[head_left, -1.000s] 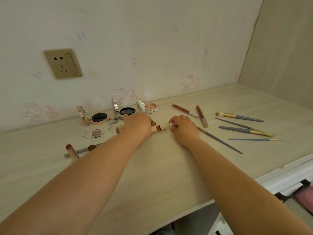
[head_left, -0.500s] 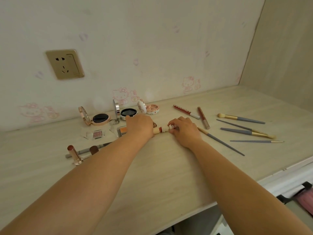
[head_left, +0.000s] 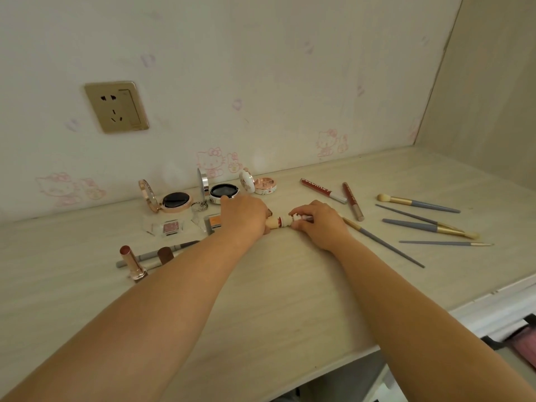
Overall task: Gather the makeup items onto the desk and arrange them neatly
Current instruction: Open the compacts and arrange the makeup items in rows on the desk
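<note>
The lipstick [head_left: 280, 221] lies mid-desk [head_left: 290, 300] between my hands. My right hand [head_left: 317, 223] pinches its decorated end; my left [head_left: 246, 216] curls round the cream end. I judge I'm closing or straightening it. Next it needs setting parallel among the brushes [head_left: 429, 227] and compacts [head_left: 174, 202], without nudging them.

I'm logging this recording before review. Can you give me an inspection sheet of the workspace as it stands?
Surface: pale wooden desk, no spills seen.
Job's things: three open compacts by the wall; two lip gloss tubes; five grey-handled brushes at the right; uncapped lipstick at the left.
Clutter: nothing seen.
Grippers: left hand and right hand hold a cream tube between them.
Cables: nothing seen.
Surroundings: wall socket, cartoon-cat wallpaper.
</note>
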